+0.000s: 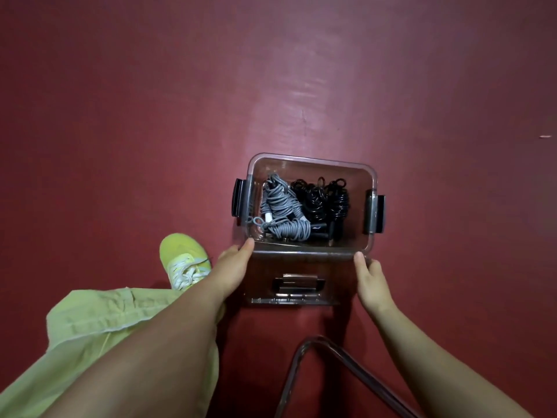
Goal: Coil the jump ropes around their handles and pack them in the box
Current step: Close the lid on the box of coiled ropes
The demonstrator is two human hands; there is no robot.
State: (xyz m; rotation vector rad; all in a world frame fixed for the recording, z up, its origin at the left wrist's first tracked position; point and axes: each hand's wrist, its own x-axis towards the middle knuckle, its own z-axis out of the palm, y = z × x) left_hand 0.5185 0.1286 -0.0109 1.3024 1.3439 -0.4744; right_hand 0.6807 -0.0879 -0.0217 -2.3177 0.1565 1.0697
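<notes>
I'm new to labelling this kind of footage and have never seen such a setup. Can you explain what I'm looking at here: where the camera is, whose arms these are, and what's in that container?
There is no robot here. The one picture comes from a wide-angle camera worn on a person's head, looking down at their own arms. On the red floor stands a clear plastic box with dark latches at its sides. Inside lie a coiled grey jump rope and a coiled black jump rope. The left hand and the right hand rest against the box's near corners, fingers fairly straight; neither grips a rope. A clear curved edge at the bottom may be the lid, though I cannot be sure. The yellow-green shoe and trouser leg are the person's own.
</notes>
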